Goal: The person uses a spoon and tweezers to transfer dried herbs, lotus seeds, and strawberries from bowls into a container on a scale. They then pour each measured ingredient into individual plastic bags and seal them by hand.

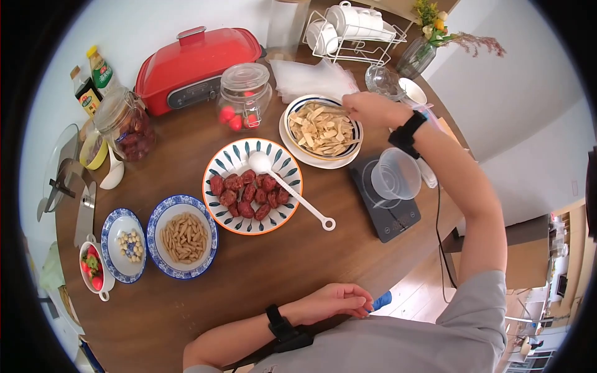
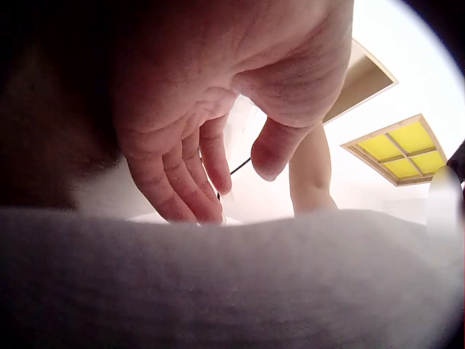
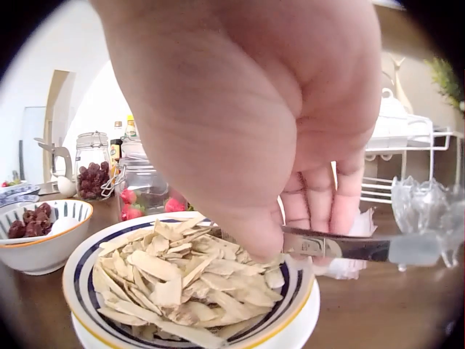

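My right hand is over the right rim of a striped bowl heaped with pale dried root slices. Thumb and fingers pinch a flat, shiny metal utensil handle, which has a paler, translucent end; its other end runs in over the slices and is hidden, so I cannot tell its kind. Under the bowl is a white plate. My left hand is near the table's front edge, by my body, its fingers loosely curled with nothing in them.
A clear plastic tub stands on a black induction cooker, its cable hanging rightward. Left of the slices, a bowl of red dates holds a white spoon. A strawberry jar and red electric cooker stand behind. Smaller dishes fill the left.
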The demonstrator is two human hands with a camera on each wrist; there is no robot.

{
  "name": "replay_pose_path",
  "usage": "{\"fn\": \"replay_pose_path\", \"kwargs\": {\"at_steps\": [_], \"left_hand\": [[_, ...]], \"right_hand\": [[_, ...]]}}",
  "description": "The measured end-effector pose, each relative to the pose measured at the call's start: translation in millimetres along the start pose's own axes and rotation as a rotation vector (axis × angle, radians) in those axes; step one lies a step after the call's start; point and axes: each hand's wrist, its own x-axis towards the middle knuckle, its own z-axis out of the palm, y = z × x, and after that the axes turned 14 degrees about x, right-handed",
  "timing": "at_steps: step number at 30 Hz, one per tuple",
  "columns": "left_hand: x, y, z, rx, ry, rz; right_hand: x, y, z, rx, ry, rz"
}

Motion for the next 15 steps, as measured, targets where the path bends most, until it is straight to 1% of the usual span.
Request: {"fn": "replay_pose_path", "kwargs": {"at_steps": [1,2,3,5,6,7,9,10,11,13,15], "left_hand": [[0,-1,-1,-0.003,-0.004,0.005],[0,-2,-1,-0.007,-0.003,0.006],[0,-1,-1,-0.002,-0.004,0.0],[1,1,0,0.003,-0.007,-0.003],[0,2,1,0.018,0.001,-0.007],[-1,4,1,0.033,0.01,-0.011],[0,3,1,0.033,0.013,-0.012],[0,3,1,0.034,0.016,-0.02],[0,3,1,0.034,0.014,-0.02],[-1,4,2,0.019,0.011,-0.016],[-1,4,1,0.007,0.005,-0.014]], "right_hand": [[-7,5,-3,-0.02,0.08,-0.038],[-6,15,-7,-0.101,0.053,0.056],[-13,17,-12,-0.1,0.051,0.056],[-29,17,-27,-0.104,0.107,0.185],[-35,12,-31,-0.108,0.129,0.136],[-39,3,-32,-0.111,0.128,0.134],[-47,-21,-28,0.039,0.139,0.003],[-50,-29,-24,0.065,0.117,-0.041],[-51,-26,-21,0.064,0.117,-0.04],[-49,-18,-9,0.003,0.041,-0.013],[-53,-10,-9,-0.026,0.041,0.014]]}}
